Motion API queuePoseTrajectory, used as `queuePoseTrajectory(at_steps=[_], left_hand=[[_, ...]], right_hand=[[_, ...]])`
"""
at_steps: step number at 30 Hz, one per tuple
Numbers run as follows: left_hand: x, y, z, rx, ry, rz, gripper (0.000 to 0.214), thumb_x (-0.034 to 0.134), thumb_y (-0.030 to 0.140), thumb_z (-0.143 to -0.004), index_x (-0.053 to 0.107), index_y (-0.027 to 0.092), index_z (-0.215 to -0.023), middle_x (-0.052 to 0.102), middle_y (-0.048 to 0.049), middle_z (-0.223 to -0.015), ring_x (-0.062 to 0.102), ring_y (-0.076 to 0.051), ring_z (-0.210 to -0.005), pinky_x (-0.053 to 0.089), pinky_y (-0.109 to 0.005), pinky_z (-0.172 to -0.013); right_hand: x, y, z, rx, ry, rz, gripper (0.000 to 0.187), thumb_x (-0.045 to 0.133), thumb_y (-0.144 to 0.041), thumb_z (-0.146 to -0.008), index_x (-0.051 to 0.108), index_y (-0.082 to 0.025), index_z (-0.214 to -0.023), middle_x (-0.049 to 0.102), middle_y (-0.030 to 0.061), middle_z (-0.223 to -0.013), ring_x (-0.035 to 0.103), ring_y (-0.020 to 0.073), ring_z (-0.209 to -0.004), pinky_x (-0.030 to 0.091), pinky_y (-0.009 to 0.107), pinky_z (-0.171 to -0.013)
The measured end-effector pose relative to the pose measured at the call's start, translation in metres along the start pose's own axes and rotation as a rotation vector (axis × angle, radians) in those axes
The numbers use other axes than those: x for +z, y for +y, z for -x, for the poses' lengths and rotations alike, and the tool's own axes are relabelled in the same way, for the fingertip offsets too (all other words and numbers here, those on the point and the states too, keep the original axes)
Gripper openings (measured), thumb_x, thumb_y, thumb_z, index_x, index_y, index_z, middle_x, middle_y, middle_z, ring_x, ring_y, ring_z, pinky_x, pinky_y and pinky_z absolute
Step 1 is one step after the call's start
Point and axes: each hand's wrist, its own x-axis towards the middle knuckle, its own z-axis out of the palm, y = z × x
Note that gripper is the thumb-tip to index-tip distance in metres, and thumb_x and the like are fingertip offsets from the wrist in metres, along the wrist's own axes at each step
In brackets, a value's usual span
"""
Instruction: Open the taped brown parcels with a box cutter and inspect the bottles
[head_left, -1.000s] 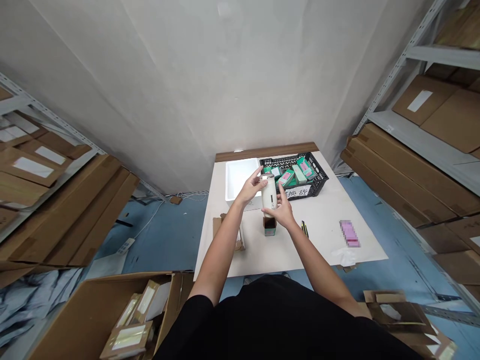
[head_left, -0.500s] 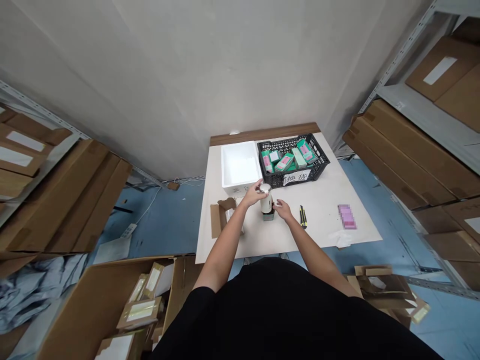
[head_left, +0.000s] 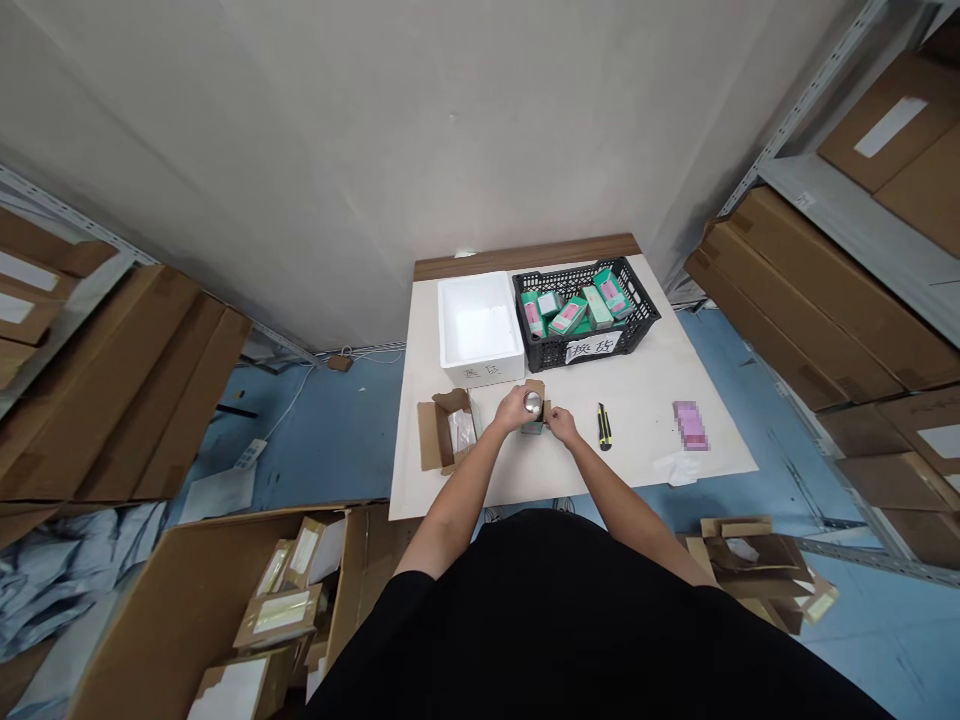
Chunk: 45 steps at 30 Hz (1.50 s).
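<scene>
A pale cylinder, perhaps a bottle, with a shiny silver top (head_left: 532,402) sits mostly down inside a small green box (head_left: 531,428) on the table. My left hand (head_left: 514,409) is curled around its upper part at the box's mouth. At the box's right edge, my right hand (head_left: 560,422) pinches a brown cardboard flap (head_left: 547,410). An open cardboard carton (head_left: 430,436) with white packing inside lies to the left of my left hand. A yellow-and-black utility knife (head_left: 604,428) lies to the right of my right hand.
Behind the hands stand a white foam bin (head_left: 480,374) and a black crate (head_left: 540,352) of green-and-pink boxes. A blurred pink item (head_left: 691,426) lies at the table's right. Large cartons (head_left: 127,400) flank both sides; a big open box (head_left: 142,620) is at lower left.
The cylinder has gone down into the green box, with my left hand lowered along it. My right hand has closed on the box's flap. The view has shifted slightly.
</scene>
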Motion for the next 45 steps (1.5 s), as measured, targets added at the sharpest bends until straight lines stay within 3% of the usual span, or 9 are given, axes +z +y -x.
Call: queuePoseTrajectory(at_steps=[4,9,14,18,25,35,39,41,45], left_hand=[[0.026,-0.004,0.015,-0.121,0.032,-0.194,0.057,0.090,0.035,-0.074,0.071,0.022,-0.126,0.067,-0.0153,-0.132,0.053,-0.038,-0.137,0.047,-0.047,-0.112],[0.040,-0.027,0.022,-0.182,0.099,0.075,0.068,0.083,0.050,-0.083,0.063,0.021,-0.142,0.044,-0.0173,-0.167,0.040,-0.037,-0.154,0.040,-0.046,-0.122],[0.040,-0.048,0.017,-0.407,0.090,0.349,0.048,0.067,0.040,-0.094,0.066,0.020,-0.137,0.071,-0.0154,-0.140,0.063,-0.032,-0.135,0.047,-0.047,-0.116],[0.042,-0.048,0.014,-0.359,0.023,0.444,0.054,0.074,0.026,-0.082,0.066,0.021,-0.135,0.075,-0.0105,-0.132,0.071,-0.027,-0.118,0.057,-0.041,-0.103],[0.028,-0.049,0.028,-0.120,-0.101,0.420,0.057,0.080,0.014,-0.068,0.071,0.023,-0.123,0.057,-0.0114,-0.157,0.051,-0.030,-0.150,0.051,-0.044,-0.113],[0.025,-0.043,0.034,-0.081,-0.097,0.352,0.039,0.078,0.026,-0.084,0.073,0.026,-0.123,0.064,-0.0092,-0.152,0.039,-0.031,-0.160,0.048,-0.049,-0.119],[0.022,-0.049,0.040,-0.079,-0.129,0.325,0.049,0.089,0.027,-0.076,0.075,0.026,-0.123,0.050,-0.0113,-0.166,0.042,-0.035,-0.158,0.045,-0.049,-0.122],[0.024,-0.052,0.044,-0.093,-0.112,0.333,0.052,0.090,0.025,-0.075,0.076,0.027,-0.125,0.047,-0.0115,-0.169,0.047,-0.036,-0.154,0.046,-0.050,-0.122],[0.039,-0.050,0.045,-0.137,-0.025,0.440,0.060,0.076,0.023,-0.086,0.067,0.029,-0.145,0.064,-0.0091,-0.154,0.059,-0.031,-0.144,0.048,-0.050,-0.120]], right_hand=[[-0.001,0.003,0.002,-0.003,0.000,-0.007,0.024,0.062,-0.043,-0.087,0.058,-0.025,-0.071,0.067,-0.0004,-0.069,0.066,0.0196,-0.075,0.054,0.028,-0.071],[-0.002,0.005,0.005,0.008,0.017,-0.037,0.019,0.060,-0.041,-0.088,0.060,-0.025,-0.077,0.072,0.0008,-0.079,0.070,0.0203,-0.082,0.057,0.030,-0.077],[0.007,0.000,0.014,-0.093,0.036,-0.160,0.023,0.060,-0.035,-0.087,0.068,-0.025,-0.107,0.077,0.0052,-0.114,0.074,0.0221,-0.103,0.060,0.036,-0.092],[0.010,-0.004,0.021,-0.115,-0.043,-0.061,0.034,0.066,-0.026,-0.079,0.074,-0.026,-0.112,0.076,0.0074,-0.127,0.073,0.0249,-0.106,0.058,0.043,-0.102],[-0.008,-0.005,0.031,-0.097,0.025,-0.200,0.043,0.070,-0.030,-0.079,0.069,-0.025,-0.122,0.074,0.0092,-0.130,0.073,0.0263,-0.115,0.060,0.042,-0.101],[-0.005,-0.017,0.037,-0.158,0.063,-0.071,0.026,0.063,-0.026,-0.084,0.073,-0.023,-0.108,0.076,0.0095,-0.123,0.073,0.0251,-0.106,0.060,0.043,-0.099],[-0.002,-0.013,0.039,-0.129,0.078,-0.065,0.024,0.062,-0.026,-0.084,0.075,-0.023,-0.103,0.077,0.0092,-0.118,0.073,0.0251,-0.103,0.059,0.046,-0.103],[0.000,-0.011,0.039,-0.105,0.068,-0.094,0.027,0.062,-0.026,-0.081,0.075,-0.023,-0.105,0.077,0.0093,-0.119,0.074,0.0256,-0.106,0.059,0.046,-0.104],[0.013,-0.009,0.032,-0.081,0.025,-0.177,0.057,0.064,-0.023,-0.075,0.069,-0.024,-0.132,0.071,0.0111,-0.137,0.072,0.0265,-0.120,0.060,0.044,-0.103]])
